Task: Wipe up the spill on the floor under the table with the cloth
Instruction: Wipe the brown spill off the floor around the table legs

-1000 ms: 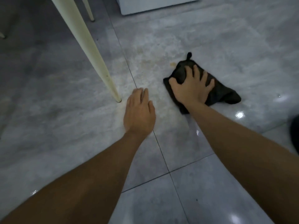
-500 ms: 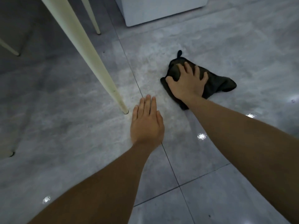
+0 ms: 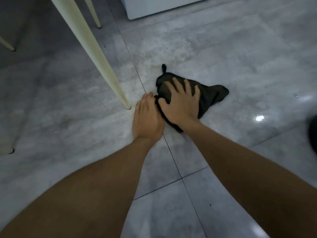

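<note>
A crumpled black cloth (image 3: pixel 211 96) lies on the grey tiled floor, just right of the nearest table leg. My right hand (image 3: pixel 180 102) presses flat on its left part, fingers spread, and covers much of it. My left hand (image 3: pixel 147 117) rests palm down on the floor beside it, fingers together, its edge touching the cloth's left side. A faint yellowish stain (image 3: pixel 154 65) shows on the tile beyond the cloth, near a grout line.
A cream table leg (image 3: pixel 96 54) slants down to the floor left of my hands. More legs stand at the back (image 3: pixel 93 13) and far left (image 3: pixel 7 43). A white cabinet base (image 3: pixel 164 7) is at the top. A dark object (image 3: pixel 313 133) sits at the right edge.
My right hand has slid the cloth nearer and leftward. It now meets my left hand, which stays flat on the floor by the table leg.
</note>
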Available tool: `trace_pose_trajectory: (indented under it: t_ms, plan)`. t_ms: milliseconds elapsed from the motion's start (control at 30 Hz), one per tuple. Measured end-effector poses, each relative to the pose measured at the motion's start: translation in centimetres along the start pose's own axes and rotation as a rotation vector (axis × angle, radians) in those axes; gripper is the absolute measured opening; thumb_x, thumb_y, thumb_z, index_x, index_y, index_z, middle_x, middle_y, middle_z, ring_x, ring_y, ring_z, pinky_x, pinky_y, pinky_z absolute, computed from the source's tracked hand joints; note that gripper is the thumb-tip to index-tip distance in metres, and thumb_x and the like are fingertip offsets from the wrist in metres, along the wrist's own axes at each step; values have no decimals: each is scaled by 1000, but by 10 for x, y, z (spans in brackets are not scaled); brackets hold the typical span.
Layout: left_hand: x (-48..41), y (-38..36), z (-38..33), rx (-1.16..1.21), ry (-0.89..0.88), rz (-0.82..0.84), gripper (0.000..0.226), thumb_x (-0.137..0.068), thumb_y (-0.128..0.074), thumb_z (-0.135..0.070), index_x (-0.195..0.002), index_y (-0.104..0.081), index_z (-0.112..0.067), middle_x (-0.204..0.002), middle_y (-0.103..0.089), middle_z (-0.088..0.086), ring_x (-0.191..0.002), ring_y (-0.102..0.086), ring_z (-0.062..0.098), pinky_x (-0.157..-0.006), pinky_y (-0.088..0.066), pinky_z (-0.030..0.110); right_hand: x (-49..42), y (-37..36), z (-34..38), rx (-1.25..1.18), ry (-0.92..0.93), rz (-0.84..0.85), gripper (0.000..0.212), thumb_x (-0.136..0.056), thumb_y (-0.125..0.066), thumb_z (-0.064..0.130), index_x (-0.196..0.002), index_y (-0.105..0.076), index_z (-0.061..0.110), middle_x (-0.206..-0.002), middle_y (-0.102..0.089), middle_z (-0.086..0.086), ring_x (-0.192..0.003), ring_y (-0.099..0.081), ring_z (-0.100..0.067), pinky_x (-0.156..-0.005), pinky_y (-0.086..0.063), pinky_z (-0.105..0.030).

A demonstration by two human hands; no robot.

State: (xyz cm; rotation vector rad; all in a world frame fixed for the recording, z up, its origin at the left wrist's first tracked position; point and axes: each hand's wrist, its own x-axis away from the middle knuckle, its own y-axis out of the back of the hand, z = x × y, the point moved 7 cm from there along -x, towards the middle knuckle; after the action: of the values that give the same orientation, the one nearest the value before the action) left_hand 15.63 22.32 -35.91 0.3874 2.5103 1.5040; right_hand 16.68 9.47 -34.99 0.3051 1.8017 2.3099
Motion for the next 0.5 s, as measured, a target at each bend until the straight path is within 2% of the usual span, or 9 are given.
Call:
trace_pose_trajectory:
  t_ms: [67,100,167,233,333,400,500]
  plan:
    - [5,5,2,56,-14,-30,47,-98,-27,-17,-138,-46,-2,-147,-46,19,-139,-41,35,-118,-29,47,40,5,-18,14,49,4,72,-87,-32,66,-153,-34,38,-165,-28,5,-152,-18,-28,-122,-3,-56]
    - [10,6,4,40,-20,-48,43,-100,-28,-16,-133,-51,-2,-144,-50,18,-136,-44,35,-116,-32,48,54,8,-31,36,60,4,73,-85,-31,67,-153,-34,39,-165,-28,6,-152,-18,-27,-122,-3,-55]
    - [19,6,5,-11,-38,-52,40,-105,-33,-16,-139,-51,-4,-149,-48,15,-142,-39,32,-120,-28,47,56,14,-64,73,34,24,75,-84,-29,71,-153,-33,41,-166,-26,8,-153,-18,-26,-122,-5,-55]
    - [28,3,3,-83,-60,-29,45,-108,-30,-22,-148,-44,-9,-157,-41,11,-150,-29,27,-125,-19,45,40,20,-91,80,-68,25,75,-87,-29,73,-154,-29,41,-167,-23,7,-153,-16,-27,-122,-6,-56]
    - [34,2,0,-143,-19,-33,53,-106,-22,-30,-153,-39,-14,-159,-39,6,-152,-24,25,-126,-13,44,42,21,-87,67,-166,12,74,-90,-32,71,-156,-28,38,-167,-22,5,-153,-15,-29,-122,-4,-58]
    - [43,0,-6,-132,10,-24,54,-104,-25,-34,-152,-42,-17,-157,-42,5,-151,-25,27,-125,-13,49,77,19,-70,20,-78,-28,74,-86,-38,68,-153,-37,37,-164,-30,3,-151,-22,-30,-122,-6,-57]
    - [69,-11,-26,-143,-35,34,53,-104,-30,-40,-152,-42,-23,-159,-39,4,-153,-22,29,-124,-9,55,136,18,-74,-25,58,-37,72,-81,-49,66,-147,-47,37,-160,-40,4,-147,-34,-31,-120,-14,-58]
